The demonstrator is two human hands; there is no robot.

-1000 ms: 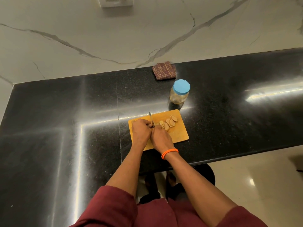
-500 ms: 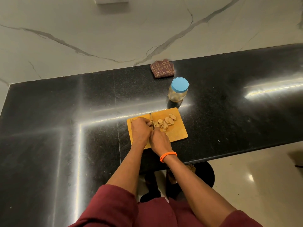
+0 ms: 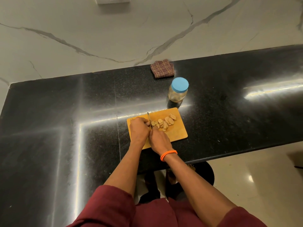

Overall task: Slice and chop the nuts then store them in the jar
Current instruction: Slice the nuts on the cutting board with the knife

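So both hands are working close together on a small wooden cutting board point(image 3: 177, 131) that sits near the front edge of a black granite countertop point(image 3: 65, 128). The right hand point(image 3: 158, 140) has its fingers curled around the handle of a knife point(image 3: 149, 118), whose thin blade points away toward the back of the board, standing on edge. The left hand point(image 3: 139, 128) is right beside it on the board's left part, fingers bunched up and curled down next to the blade; whatever they're pinching is hidden under the knuckles, so can't tell for sure if there's a nut in there. The sliced nuts point(image 3: 164, 122) lie in a loose little pile just right of the blade, spreading toward the board's far right corner. The jar point(image 3: 178, 90) stands upright just behind that corner, blue lid on, not touching the board as far as I can see. Further back, against the marble wall at the counter's rear edge, there's a folded checked cloth point(image 3: 162, 68). An orange band point(image 3: 168, 154) circles the right wrist, and both sleeves are maroon.
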